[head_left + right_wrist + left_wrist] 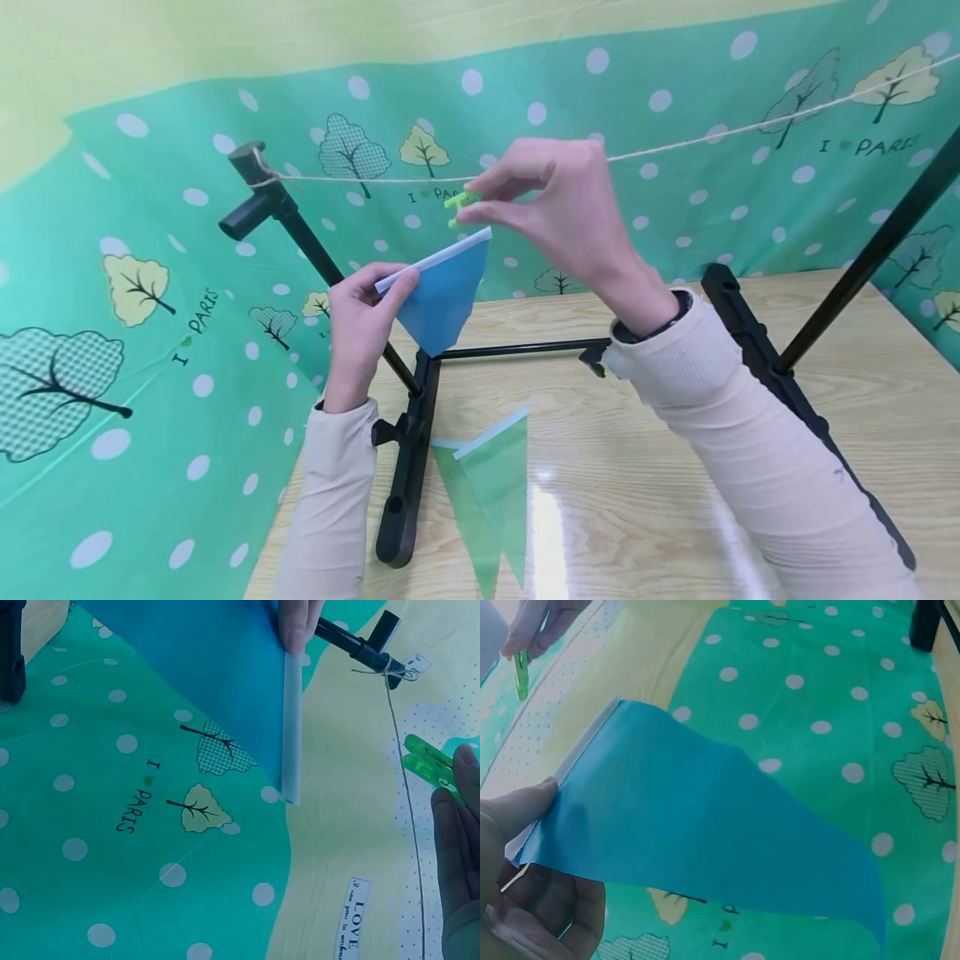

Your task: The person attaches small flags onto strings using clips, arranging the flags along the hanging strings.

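Note:
My left hand (362, 321) pinches a blue pennant flag (444, 296) by one end of its white top edge, thumb on the near side. The flag's pointed end hangs away below in the left wrist view. To the right and higher, my right hand (566, 204) pinches a green clothespin (427, 761) between thumb and fingers. In the head view this hand overlaps a thin string (367, 179). The clothespin is just above the flag's far upper corner, apart from it.
The string runs from the top of a black stand post (307, 242) off to the right. Another black post (862, 258) rises at right. Green pennant flags (502, 475) lie on the wooden table (637, 483). A green dotted cloth (210, 333) surrounds the back and left.

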{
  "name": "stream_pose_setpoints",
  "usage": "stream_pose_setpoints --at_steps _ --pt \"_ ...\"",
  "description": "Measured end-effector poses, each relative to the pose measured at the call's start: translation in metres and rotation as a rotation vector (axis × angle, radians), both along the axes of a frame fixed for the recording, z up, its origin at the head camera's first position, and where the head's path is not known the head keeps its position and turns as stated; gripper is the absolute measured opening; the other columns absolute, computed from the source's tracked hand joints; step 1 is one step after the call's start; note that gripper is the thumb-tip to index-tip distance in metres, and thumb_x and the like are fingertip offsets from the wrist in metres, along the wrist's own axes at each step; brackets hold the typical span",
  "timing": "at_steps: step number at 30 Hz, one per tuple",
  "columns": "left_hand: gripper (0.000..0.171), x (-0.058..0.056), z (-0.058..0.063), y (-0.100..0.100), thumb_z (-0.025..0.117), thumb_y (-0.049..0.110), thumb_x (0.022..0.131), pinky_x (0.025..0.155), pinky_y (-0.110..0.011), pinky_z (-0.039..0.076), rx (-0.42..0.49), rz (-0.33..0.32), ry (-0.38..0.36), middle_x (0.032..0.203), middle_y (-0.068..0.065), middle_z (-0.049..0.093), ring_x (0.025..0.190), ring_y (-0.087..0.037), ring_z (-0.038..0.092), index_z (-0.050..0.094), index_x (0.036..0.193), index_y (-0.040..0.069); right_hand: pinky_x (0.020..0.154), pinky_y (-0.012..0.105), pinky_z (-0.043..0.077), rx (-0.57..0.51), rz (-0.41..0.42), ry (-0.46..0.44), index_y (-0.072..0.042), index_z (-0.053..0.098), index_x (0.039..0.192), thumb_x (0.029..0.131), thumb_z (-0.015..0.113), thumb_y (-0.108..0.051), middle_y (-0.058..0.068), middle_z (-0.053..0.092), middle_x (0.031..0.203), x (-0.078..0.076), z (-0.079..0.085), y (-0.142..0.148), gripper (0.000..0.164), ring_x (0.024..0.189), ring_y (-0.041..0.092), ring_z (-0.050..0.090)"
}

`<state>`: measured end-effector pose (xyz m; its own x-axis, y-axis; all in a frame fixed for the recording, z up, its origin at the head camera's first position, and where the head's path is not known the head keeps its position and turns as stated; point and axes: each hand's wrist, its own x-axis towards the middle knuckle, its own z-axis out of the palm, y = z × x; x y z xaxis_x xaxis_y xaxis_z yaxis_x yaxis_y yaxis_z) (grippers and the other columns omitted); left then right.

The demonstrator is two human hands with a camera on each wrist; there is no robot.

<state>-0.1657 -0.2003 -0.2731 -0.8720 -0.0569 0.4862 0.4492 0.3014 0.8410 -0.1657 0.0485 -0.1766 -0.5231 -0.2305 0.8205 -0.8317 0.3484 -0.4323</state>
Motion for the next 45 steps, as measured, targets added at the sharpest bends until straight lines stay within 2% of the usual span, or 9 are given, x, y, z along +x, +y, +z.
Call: stream_pose_setpoints --at_steps 6,10,17,23,27,34,40,45 --pt "0.023 -0.006 0.012 0.004 0.075 0.024 0.091 0.08 -0.029 0.053 0.055 -0.007 0.055 0.094 -0.005 0.07 0.081 -0.02 0.066 0.076 0.1 0.003 0.073 0.019 0.054 -0.031 -0.006 0.007 -0.005 0.079 0.088 0.076 0.086 -0.017 0.006 0.076 0.086 -0.002 0.008 -0.003 0.018 0.075 0.01 0.072" --pt "0.022 -0.008 0.018 0.005 0.075 0.024 0.09 0.081 -0.03 0.053 0.063 -0.006 0.061 0.095 -0.006 0.071 0.083 -0.021 0.066 0.076 0.1 0.003 0.073 0.019 0.054 -0.046 -0.025 0.021 -0.007 0.08 0.087 0.076 0.086 -0.02 0.005 0.076 0.085 -0.003 0.014 -0.005 0.018 0.075 0.009 0.072" --pt "0.022 -0.01 0.026 0.008 0.077 0.024 0.089 0.083 -0.034 0.053 0.091 0.018 0.078 0.095 -0.006 0.072 0.087 -0.024 0.067 0.077 0.099 0.005 0.075 0.017 0.053 -0.006 -0.026 0.019 -0.008 0.079 0.089 0.078 0.084 -0.024 0.001 0.076 0.086 -0.008 0.023 -0.009 0.02 0.075 0.001 0.069" --pt "0.02 -0.012 0.035 0.009 0.078 0.023 0.087 0.086 -0.037 0.053 0.128 0.036 0.104 0.097 -0.008 0.071 0.089 -0.024 0.066 0.077 0.099 0.006 0.077 0.017 0.053 0.024 -0.004 0.028 -0.007 0.079 0.09 0.08 0.083 -0.024 0.002 0.075 0.087 -0.012 0.029 -0.017 0.02 0.076 0.001 0.067" --pt "0.021 -0.013 0.038 0.009 0.077 0.024 0.088 0.089 -0.04 0.053 0.132 0.055 0.105 0.1 -0.009 0.071 0.093 -0.024 0.067 0.077 0.1 0.007 0.078 0.017 0.053 0.044 0.0 0.036 -0.007 0.079 0.09 0.081 0.082 -0.025 0.003 0.075 0.088 -0.014 0.032 -0.024 0.02 0.078 0.005 0.068" --pt "0.026 -0.016 0.038 0.009 0.066 0.027 0.097 0.097 -0.043 0.048 0.144 0.051 0.111 0.108 -0.008 0.067 0.103 -0.023 0.063 0.069 0.106 0.004 0.077 0.015 0.051 0.071 0.005 0.049 -0.005 0.078 0.093 0.083 0.081 -0.024 0.004 0.075 0.091 -0.019 0.036 -0.034 0.022 0.08 0.006 0.068" --pt "0.022 -0.016 0.041 0.008 0.068 0.025 0.096 0.099 -0.046 0.047 0.18 0.062 0.115 0.107 -0.008 0.065 0.105 -0.025 0.063 0.069 0.104 0.005 0.078 0.016 0.052 0.083 0.028 -0.021 -0.004 0.078 0.095 0.083 0.08 -0.023 0.005 0.075 0.093 -0.021 0.037 -0.041 0.022 0.081 0.007 0.068" --pt "0.022 -0.016 0.043 0.009 0.07 0.026 0.094 0.099 -0.045 0.049 0.199 0.063 0.112 0.106 -0.009 0.066 0.104 -0.026 0.064 0.069 0.103 0.006 0.078 0.015 0.051 0.12 -0.008 -0.054 -0.004 0.077 0.097 0.084 0.079 -0.022 0.005 0.075 0.096 -0.021 0.037 -0.044 0.022 0.083 0.008 0.067"
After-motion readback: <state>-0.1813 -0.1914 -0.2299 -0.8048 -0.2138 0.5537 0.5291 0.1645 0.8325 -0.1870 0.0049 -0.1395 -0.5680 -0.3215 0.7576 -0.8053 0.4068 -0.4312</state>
